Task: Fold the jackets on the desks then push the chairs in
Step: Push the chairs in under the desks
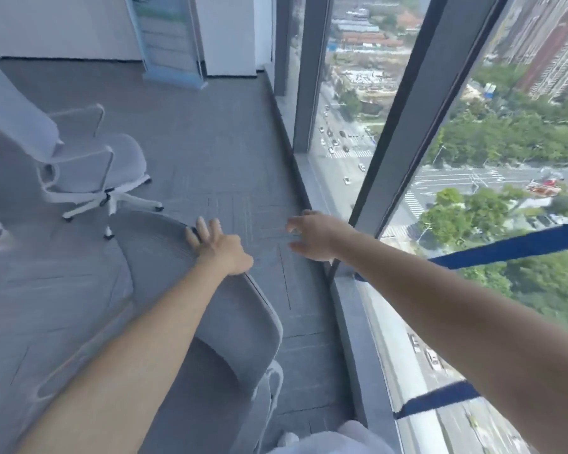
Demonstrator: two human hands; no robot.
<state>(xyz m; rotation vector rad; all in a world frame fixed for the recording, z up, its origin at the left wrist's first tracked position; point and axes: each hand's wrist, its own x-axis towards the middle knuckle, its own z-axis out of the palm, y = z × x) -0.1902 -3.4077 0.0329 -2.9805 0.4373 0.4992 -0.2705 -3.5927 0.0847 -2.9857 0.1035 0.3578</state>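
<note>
A grey mesh office chair (164, 257) with a white frame stands right below me, its curved backrest top towards me. My left hand (217, 244) rests on the top edge of that backrest with fingers spread and fairly straight. My right hand (312, 235) hovers in the air to the right of the chair, fingers loosely bent, holding nothing. A second grey chair (92, 165) with white arms and a wheeled base stands further off at the left. No jacket is in view.
Grey carpet tiles (210, 142) cover the floor between the chairs and the window. A floor-to-ceiling window (473, 158) with dark frames runs along the right. A white desk edge (17, 119) shows at the far left, a standing banner (168, 37) at the back.
</note>
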